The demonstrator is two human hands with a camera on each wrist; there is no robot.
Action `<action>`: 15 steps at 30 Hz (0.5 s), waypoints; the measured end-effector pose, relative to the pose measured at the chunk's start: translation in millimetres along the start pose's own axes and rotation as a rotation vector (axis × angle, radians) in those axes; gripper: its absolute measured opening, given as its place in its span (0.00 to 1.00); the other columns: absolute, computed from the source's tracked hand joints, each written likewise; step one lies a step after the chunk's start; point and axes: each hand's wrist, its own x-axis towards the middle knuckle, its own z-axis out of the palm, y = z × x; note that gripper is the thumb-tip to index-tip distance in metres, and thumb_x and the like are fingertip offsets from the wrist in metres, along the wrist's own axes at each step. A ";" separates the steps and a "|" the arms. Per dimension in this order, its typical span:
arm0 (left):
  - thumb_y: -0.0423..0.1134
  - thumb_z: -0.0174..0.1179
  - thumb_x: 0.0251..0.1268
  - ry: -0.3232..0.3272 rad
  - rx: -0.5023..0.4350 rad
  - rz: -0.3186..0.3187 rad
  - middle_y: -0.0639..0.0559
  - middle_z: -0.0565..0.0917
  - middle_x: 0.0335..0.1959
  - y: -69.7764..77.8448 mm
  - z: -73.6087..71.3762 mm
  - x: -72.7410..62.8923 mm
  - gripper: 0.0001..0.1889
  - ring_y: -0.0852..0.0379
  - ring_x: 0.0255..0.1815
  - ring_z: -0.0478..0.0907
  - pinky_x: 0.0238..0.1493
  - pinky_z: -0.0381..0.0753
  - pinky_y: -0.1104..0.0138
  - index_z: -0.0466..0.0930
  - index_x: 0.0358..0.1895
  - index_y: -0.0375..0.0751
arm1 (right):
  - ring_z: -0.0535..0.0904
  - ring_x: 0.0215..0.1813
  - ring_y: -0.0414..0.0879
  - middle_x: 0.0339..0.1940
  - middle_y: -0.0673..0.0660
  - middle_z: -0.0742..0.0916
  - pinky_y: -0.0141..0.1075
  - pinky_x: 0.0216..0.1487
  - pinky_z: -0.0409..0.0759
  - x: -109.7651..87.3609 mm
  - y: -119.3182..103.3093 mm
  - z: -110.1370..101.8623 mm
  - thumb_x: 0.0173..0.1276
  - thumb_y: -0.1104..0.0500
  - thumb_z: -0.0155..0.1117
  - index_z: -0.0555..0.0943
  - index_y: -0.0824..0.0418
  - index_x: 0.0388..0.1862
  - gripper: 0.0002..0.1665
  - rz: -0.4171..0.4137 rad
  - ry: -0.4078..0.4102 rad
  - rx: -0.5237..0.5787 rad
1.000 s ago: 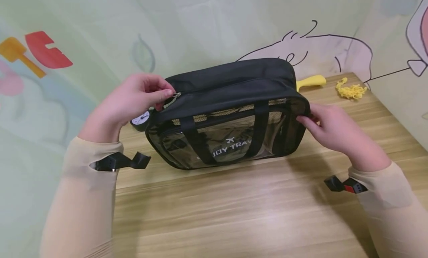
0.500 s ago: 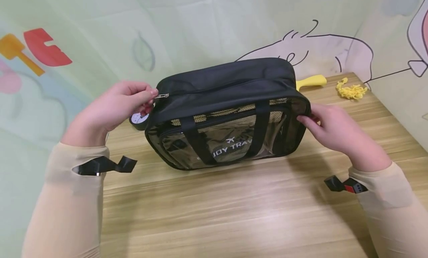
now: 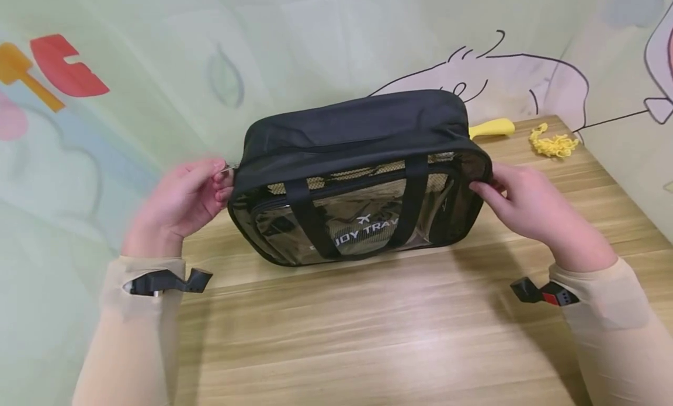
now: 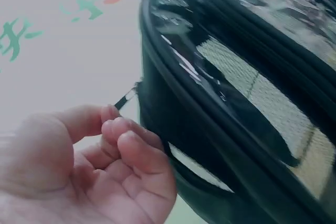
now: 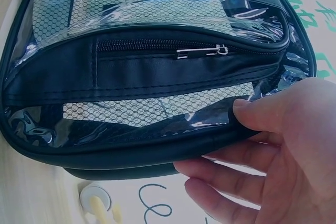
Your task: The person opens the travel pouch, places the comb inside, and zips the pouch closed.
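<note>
A black travel bag with clear panels and two black straps stands on the table, its printed front facing me. At its left end, my left hand pinches a metal zipper pull between thumb and forefinger. That hand's other fingers curl beside the bag's dark side. My right hand grips the right edge, thumb on the front and fingers behind. In the right wrist view, the thumb presses the clear panel near a mesh strip, and a front-pocket zipper pull lies above it.
A yellow handle sticks out behind the bag's right side. Farther right lies a tangle of yellow string. The wooden table meets a wall cloth printed with drawings close behind the bag.
My left hand has drawn the zipper pull leftward along the top and down over the left end, closing the gap there. The small clock is now hidden. My right hand has kept its grip.
</note>
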 end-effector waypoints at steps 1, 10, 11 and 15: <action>0.33 0.44 0.85 0.006 -0.014 0.027 0.53 0.76 0.25 -7.3 -3.8 -2.3 0.19 0.59 0.25 0.71 0.29 0.74 0.73 0.78 0.30 0.36 | 0.72 0.24 0.42 0.22 0.51 0.81 0.37 0.26 0.69 0.0 -0.2 -0.4 0.72 0.63 0.67 0.80 0.58 0.33 0.07 -0.001 0.002 -0.003; 0.34 0.40 0.87 -0.034 -0.236 0.189 0.50 0.86 0.27 -81.2 -29.7 -17.7 0.23 0.58 0.26 0.79 0.28 0.79 0.70 0.86 0.36 0.36 | 0.71 0.24 0.43 0.23 0.51 0.81 0.37 0.26 0.69 1.1 -2.1 -3.7 0.72 0.63 0.68 0.79 0.58 0.32 0.08 -0.012 0.002 -0.020; 0.34 0.40 0.86 -0.031 -0.248 0.192 0.50 0.86 0.28 -88.0 -30.1 -17.9 0.23 0.58 0.25 0.80 0.27 0.78 0.70 0.87 0.37 0.36 | 0.71 0.24 0.43 0.23 0.51 0.81 0.37 0.26 0.69 1.0 -2.3 -3.9 0.72 0.64 0.68 0.79 0.58 0.32 0.08 -0.012 0.001 -0.019; 0.39 0.45 0.86 0.022 -0.213 0.166 0.53 0.87 0.24 -110.4 -31.9 -18.0 0.22 0.61 0.21 0.78 0.22 0.72 0.70 0.89 0.36 0.42 | 0.73 0.25 0.43 0.24 0.52 0.82 0.37 0.26 0.70 -1.4 -3.4 -4.9 0.72 0.63 0.68 0.80 0.58 0.33 0.07 0.002 -0.012 -0.012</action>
